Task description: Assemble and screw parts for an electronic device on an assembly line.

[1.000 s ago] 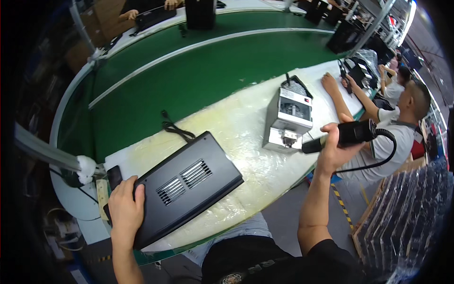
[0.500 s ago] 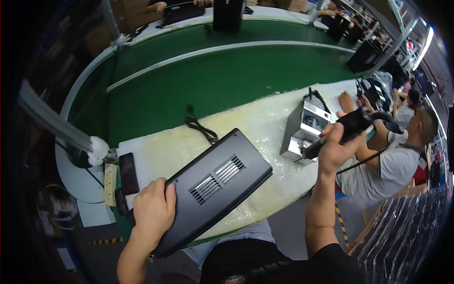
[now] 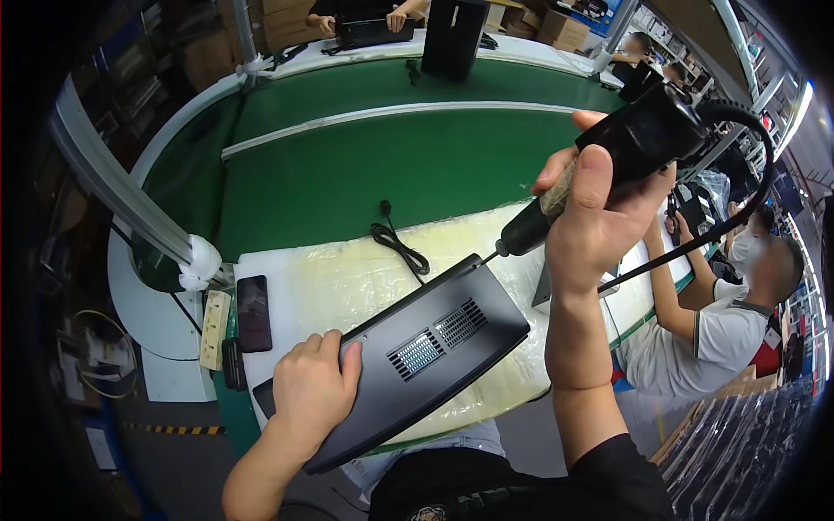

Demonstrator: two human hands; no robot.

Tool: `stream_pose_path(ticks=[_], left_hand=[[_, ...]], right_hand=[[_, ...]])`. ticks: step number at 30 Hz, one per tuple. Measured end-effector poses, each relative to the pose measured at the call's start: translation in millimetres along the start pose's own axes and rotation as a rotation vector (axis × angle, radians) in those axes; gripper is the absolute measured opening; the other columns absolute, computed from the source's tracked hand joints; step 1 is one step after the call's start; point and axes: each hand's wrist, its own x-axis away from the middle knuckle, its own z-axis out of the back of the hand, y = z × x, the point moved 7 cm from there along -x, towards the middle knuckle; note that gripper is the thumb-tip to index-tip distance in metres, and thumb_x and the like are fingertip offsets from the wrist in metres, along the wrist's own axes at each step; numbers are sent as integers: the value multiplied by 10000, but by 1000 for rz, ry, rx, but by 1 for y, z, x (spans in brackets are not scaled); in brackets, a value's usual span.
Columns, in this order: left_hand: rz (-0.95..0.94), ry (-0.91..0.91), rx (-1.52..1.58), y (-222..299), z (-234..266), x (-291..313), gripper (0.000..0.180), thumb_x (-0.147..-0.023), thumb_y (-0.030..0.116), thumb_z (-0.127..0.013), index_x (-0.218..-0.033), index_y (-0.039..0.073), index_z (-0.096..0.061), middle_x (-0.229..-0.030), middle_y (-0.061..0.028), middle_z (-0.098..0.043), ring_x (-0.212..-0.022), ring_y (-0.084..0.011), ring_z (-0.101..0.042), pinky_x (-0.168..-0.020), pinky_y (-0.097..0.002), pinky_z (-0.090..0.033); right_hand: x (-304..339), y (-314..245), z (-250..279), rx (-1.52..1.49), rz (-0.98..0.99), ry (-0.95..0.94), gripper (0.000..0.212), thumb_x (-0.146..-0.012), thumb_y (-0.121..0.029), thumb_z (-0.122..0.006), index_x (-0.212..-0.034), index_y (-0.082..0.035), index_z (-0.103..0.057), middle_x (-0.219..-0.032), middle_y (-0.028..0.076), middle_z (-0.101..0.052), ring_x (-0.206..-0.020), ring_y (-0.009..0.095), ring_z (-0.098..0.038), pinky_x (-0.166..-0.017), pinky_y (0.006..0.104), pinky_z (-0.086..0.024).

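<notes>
A dark grey box-shaped appliance housing (image 3: 378, 412) lies aslant before me, with two slotted vents (image 3: 439, 339) in its upper face. My left hand (image 3: 311, 386) grips its left end, fingers over the far edge and thumb on the face. A black corded electric screwdriver (image 3: 643, 139) is held in my right hand (image 3: 595, 230), tilted so that its bit points down and left. The bit's tip reaches the housing's far right corner, at a screw hole; whether a screw is there I cannot tell. From behind the housing runs a coiled black power cord (image 3: 400, 247).
Plastic-wrapped padding (image 3: 326, 282) covers the bench under the housing. A phone (image 3: 253, 313) and a power strip (image 3: 214, 330) sit at the left, beside a metal post (image 3: 130, 191). Beyond is a green conveyor (image 3: 391, 161). A co-worker (image 3: 695, 339) sits at the right.
My right hand has brought the screwdriver up and left, from over the metal-sided unit to the housing's far right corner. My left hand still grips the housing. The view has shifted slightly.
</notes>
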Motion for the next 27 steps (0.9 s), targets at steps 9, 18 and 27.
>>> stream_pose_path(ticks=[9, 18, 27], left_hand=[[-35, -34, -23, -9, -7, 1, 242, -860, 239, -616, -879, -2, -604, -714, -157, -599, -650, -342, -615, -589, -427, -493], [-65, -43, -13, -20, -7, 4, 293, -869, 300, -617, -835, 10, -590, -678, -129, -581, -599, -297, -622, -549, -379, -509], [-73, -33, 17, -19, -5, 1, 300, -869, 289, -614, -821, -7, -586, -658, -134, -579, -596, -297, -621, -551, -371, -511]], right_hand=[[15, 19, -12, 72, -74, 67, 271, -949, -162, -591, -1120, 0, -456, -872, 100, -616, -523, 96, -536, -444, 204, -409], [29, 29, -19, 158, -142, 10, 247, -977, -150, -539, -1125, 35, -468, -974, 143, -640, -575, 91, -547, -453, 187, -394], [23, 32, -24, 150, -180, -12, 233, -972, -115, -531, -1127, 40, -456, -1017, 166, -644, -587, 103, -547, -494, 212, -439]])
